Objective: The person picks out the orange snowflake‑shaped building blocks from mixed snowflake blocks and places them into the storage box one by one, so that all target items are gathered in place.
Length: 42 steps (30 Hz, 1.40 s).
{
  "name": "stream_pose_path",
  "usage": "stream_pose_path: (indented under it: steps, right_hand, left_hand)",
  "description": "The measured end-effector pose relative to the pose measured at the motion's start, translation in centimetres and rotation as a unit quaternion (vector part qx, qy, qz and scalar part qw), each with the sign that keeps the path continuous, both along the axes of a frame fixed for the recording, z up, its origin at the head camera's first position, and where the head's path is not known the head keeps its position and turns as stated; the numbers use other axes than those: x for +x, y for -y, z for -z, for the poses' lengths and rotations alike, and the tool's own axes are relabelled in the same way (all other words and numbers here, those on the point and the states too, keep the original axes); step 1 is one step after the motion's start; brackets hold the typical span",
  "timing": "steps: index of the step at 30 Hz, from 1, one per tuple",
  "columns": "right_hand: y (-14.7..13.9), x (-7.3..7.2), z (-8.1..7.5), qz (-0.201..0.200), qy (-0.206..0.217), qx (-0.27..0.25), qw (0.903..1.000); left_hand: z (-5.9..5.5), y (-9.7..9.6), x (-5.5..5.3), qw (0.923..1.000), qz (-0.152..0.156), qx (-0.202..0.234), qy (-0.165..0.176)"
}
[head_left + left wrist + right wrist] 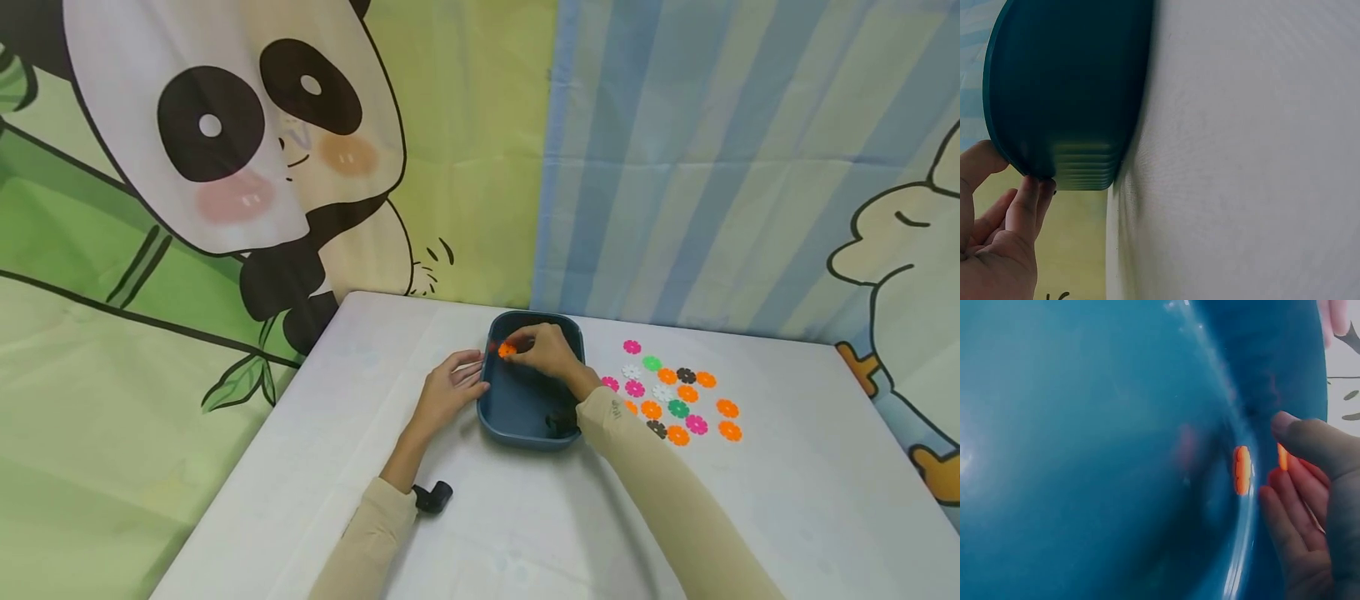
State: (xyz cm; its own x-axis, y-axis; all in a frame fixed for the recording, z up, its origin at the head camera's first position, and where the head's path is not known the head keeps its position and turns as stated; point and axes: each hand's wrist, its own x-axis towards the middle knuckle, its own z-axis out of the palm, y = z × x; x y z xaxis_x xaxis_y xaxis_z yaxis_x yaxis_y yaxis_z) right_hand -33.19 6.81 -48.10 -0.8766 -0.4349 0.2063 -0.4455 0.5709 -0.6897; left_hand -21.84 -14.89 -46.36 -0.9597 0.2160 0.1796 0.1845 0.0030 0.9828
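A dark blue plastic bin [525, 412] stands on the white table. My right hand [547, 350] reaches into it and pinches an orange snowflake building disc [507, 351] between thumb and fingers, near the far left wall. In the right wrist view, my thumb [1310, 440] partly covers an orange disc edge [1282, 456]; another orange notched shape [1242, 470] shows beside it, at the curve of the bin. My left hand [447, 387] is at the bin's left side. Its thumb [985, 159] touches the rim and its relaxed fingertips [1030, 184] are against the outer wall.
Several loose snowflake discs in orange, pink, green, white and black, among them a pink disc [697, 424], lie spread on the table [810, 467] right of the bin. Behind the table hangs a printed curtain [480, 167] with a panda.
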Motion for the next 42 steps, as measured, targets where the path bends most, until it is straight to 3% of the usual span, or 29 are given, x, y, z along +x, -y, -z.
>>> stream_pose_path:
  steps: [11,21,27,32,38,42]
  right_hand:
    - [0.3,-0.2,0.4,-0.027,-0.01,0.076,0.9967]
    - [0.5,-0.2,0.6,-0.052,0.004,0.094,0.9942]
    - [0.4,-0.1,0.4,-0.031,-0.002,0.06,0.9977]
    - [0.0,0.1,-0.4,-0.011,-0.016,-0.001,0.9998]
    - [-1.3,0.6,-3.3,-0.021,-0.036,-0.069,0.9967]
    - [-3.4,0.6,-5.4,0.0,-0.035,-0.077,0.9964]
  left_hand:
    - [-0.2,0.1,0.1,0.9999,0.008,0.008,0.002]
    - [-0.1,0.0,0.1,0.9999,0.007,0.006,0.006]
    - [0.0,0.0,-0.1,1.0,0.006,0.001,0.004]
    - [1.6,0.0,-0.9,1.0,-0.004,-0.004,-0.004]
    - [2.6,-0.1,-1.2,0.9996,-0.024,-0.009,-0.01]
    - [2.6,0.0,-1.2,0.9992,-0.034,-0.011,-0.018]
